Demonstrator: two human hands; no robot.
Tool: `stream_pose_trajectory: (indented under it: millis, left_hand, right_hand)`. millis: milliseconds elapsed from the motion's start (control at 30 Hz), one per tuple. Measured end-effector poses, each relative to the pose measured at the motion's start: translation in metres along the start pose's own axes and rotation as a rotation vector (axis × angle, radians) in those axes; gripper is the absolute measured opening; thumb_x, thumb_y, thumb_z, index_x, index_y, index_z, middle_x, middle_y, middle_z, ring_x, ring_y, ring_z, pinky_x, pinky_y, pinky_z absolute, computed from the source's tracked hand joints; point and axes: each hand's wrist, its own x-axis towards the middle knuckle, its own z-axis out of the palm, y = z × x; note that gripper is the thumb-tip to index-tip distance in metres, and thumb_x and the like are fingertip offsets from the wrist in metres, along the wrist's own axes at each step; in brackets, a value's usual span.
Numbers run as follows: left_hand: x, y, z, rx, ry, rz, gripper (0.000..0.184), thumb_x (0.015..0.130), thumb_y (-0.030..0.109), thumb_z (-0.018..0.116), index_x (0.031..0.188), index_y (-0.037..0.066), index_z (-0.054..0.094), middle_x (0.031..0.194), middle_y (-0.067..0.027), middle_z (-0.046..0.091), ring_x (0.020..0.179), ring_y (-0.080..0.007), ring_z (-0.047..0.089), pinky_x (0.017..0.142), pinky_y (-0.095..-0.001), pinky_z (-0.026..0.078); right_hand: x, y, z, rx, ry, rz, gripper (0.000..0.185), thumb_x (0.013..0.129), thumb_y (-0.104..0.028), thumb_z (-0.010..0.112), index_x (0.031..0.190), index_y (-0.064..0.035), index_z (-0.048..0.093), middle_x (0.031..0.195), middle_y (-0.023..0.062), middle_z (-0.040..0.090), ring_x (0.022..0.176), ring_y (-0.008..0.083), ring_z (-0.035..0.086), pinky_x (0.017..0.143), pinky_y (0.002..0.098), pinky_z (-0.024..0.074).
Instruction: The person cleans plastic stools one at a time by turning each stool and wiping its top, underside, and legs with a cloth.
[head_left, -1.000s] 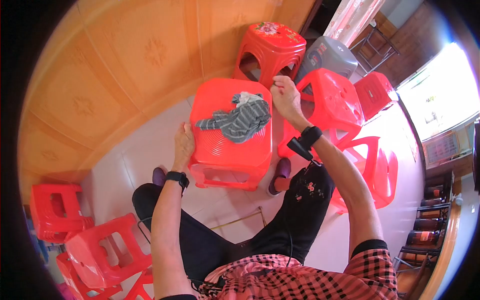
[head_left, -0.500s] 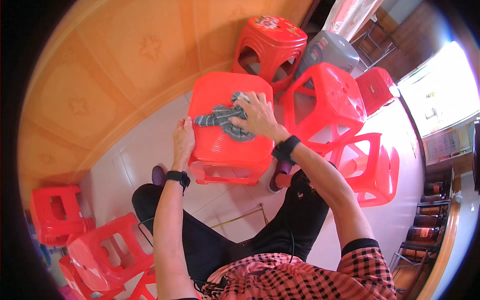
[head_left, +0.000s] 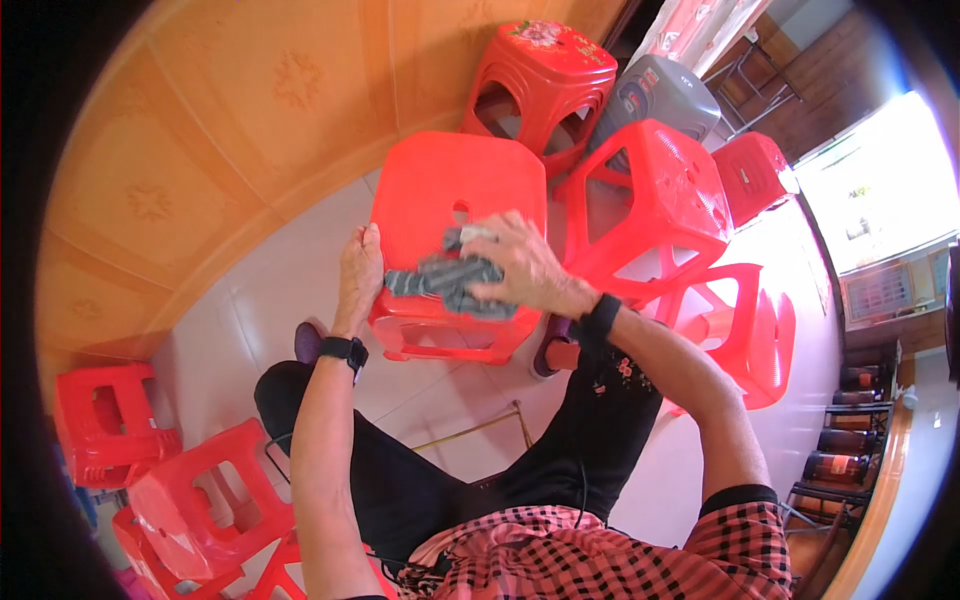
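Observation:
A red plastic stool (head_left: 430, 175) stands upright between my knees, its square seat with a round hole facing me. My left hand (head_left: 360, 275) is closed on the seat's left edge, the thumb along the rim and the other fingers partly hidden. On the near part of the seat lies a crumpled grey striped cloth (head_left: 448, 284). My right hand (head_left: 528, 268), slightly blurred, presses on the cloth with fingers curled round it.
Close by on the right are another red stool (head_left: 680, 190), a tipped red stool (head_left: 755, 335) and a grey stool (head_left: 665, 95). A flowered red stool (head_left: 545, 75) stands behind. Several red stools (head_left: 210, 500) lie at lower left. An orange wall (head_left: 250, 120) borders the left.
My right hand has moved the cloth toward me, from the middle of the seat to its near edge, uncovering the hole. My left hand still grips the left edge.

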Motion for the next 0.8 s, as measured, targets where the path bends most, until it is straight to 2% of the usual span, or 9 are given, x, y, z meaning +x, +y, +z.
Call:
stream_pose_trajectory:
  millis: [33, 167, 233, 333, 367, 467, 533, 667, 800]
  left_hand:
    - [0.002, -0.006, 0.004, -0.033, 0.005, 0.003, 0.046, 0.097, 0.035, 0.04, 0.105, -0.007, 0.055, 0.097, -0.0225, 0.063, 0.09, -0.031, 0.061, 0.081, -0.0377, 0.045]
    - [-0.004, 0.01, 0.0, 0.021, 0.0, -0.004, 0.045, 0.096, 0.034, 0.042, 0.108, -0.007, 0.054, 0.1, -0.0218, 0.063, 0.091, -0.0295, 0.06, 0.082, -0.0365, 0.045]
    - [-0.004, 0.014, -0.003, 0.022, -0.041, -0.099, 0.046, 0.095, 0.037, 0.045, 0.108, -0.007, 0.054, 0.1, -0.0224, 0.063, 0.091, -0.029, 0.06, 0.081, -0.0365, 0.045]
    - [-0.004, 0.015, -0.005, 0.065, -0.101, -0.098, 0.049, 0.093, 0.041, 0.049, 0.107, -0.006, 0.054, 0.1, -0.0229, 0.063, 0.091, -0.0292, 0.06, 0.081, -0.0372, 0.045]
    - [-0.004, 0.012, -0.005, 0.07, -0.1, -0.101, 0.049, 0.093, 0.041, 0.049, 0.107, -0.006, 0.054, 0.1, -0.0229, 0.063, 0.091, -0.0292, 0.06, 0.081, -0.0372, 0.045]
    - [-0.006, 0.012, 0.002, -0.035, 0.005, -0.066, 0.053, 0.091, 0.043, 0.052, 0.108, -0.007, 0.054, 0.1, -0.0244, 0.063, 0.092, -0.0302, 0.061, 0.081, -0.0373, 0.045]
    - [-0.007, 0.02, -0.005, 0.084, -0.012, -0.078, 0.057, 0.091, 0.044, 0.052, 0.113, -0.008, 0.053, 0.101, -0.0252, 0.063, 0.096, -0.0311, 0.061, 0.083, -0.0368, 0.046]
    - [-0.005, 0.009, 0.0, 0.019, 0.029, -0.05, 0.06, 0.09, 0.046, 0.052, 0.114, -0.009, 0.053, 0.101, -0.0254, 0.063, 0.095, -0.031, 0.061, 0.082, -0.0366, 0.046]
    - [-0.003, 0.014, -0.005, 0.017, -0.06, -0.096, 0.061, 0.09, 0.048, 0.052, 0.113, -0.009, 0.053, 0.101, -0.0255, 0.063, 0.095, -0.0306, 0.061, 0.082, -0.0369, 0.046]
  right_hand:
    - [0.007, 0.016, -0.003, -0.045, 0.019, 0.014, 0.039, 0.064, -0.032, 0.073, 0.096, -0.0135, 0.062, 0.106, 0.0083, 0.053, 0.096, 0.0316, 0.047, 0.077, 0.0472, 0.0419]
    - [0.045, 0.083, 0.002, -0.164, 0.119, 0.032, 0.04, 0.064, -0.035, 0.073, 0.098, -0.0158, 0.062, 0.106, 0.0082, 0.053, 0.095, 0.032, 0.048, 0.074, 0.0496, 0.0416]
    - [0.066, 0.101, 0.003, -0.232, 0.108, 0.19, 0.043, 0.066, -0.04, 0.072, 0.102, -0.0183, 0.063, 0.108, 0.0079, 0.054, 0.098, 0.0327, 0.049, 0.075, 0.0517, 0.042]
    - [0.085, 0.134, 0.008, -0.296, 0.175, 0.35, 0.047, 0.067, -0.044, 0.071, 0.106, -0.0196, 0.064, 0.11, 0.0075, 0.055, 0.103, 0.0337, 0.049, 0.079, 0.0536, 0.0422]
    - [0.088, 0.131, 0.0, -0.333, 0.104, 0.463, 0.049, 0.073, -0.045, 0.069, 0.113, -0.0186, 0.06, 0.112, 0.0104, 0.055, 0.105, 0.0382, 0.05, 0.083, 0.0535, 0.044]
    - [0.08, 0.133, -0.006, -0.306, 0.117, 0.562, 0.053, 0.073, -0.047, 0.069, 0.117, -0.0191, 0.057, 0.113, 0.0122, 0.053, 0.104, 0.0396, 0.049, 0.083, 0.0545, 0.0439]
    - [0.067, 0.128, -0.009, -0.303, 0.104, 0.541, 0.054, 0.074, -0.048, 0.069, 0.118, -0.0188, 0.056, 0.114, 0.0138, 0.053, 0.104, 0.0408, 0.049, 0.082, 0.0549, 0.0437]
    - [0.021, 0.11, -0.01, -0.264, 0.187, 0.553, 0.051, 0.072, -0.043, 0.071, 0.114, -0.0169, 0.057, 0.113, 0.0136, 0.053, 0.103, 0.0395, 0.049, 0.082, 0.0537, 0.0433]
    - [-0.04, 0.079, -0.001, -0.153, 0.247, 0.56, 0.049, 0.076, -0.039, 0.069, 0.11, -0.009, 0.053, 0.11, 0.0175, 0.052, 0.097, 0.0403, 0.051, 0.078, 0.0489, 0.0449]
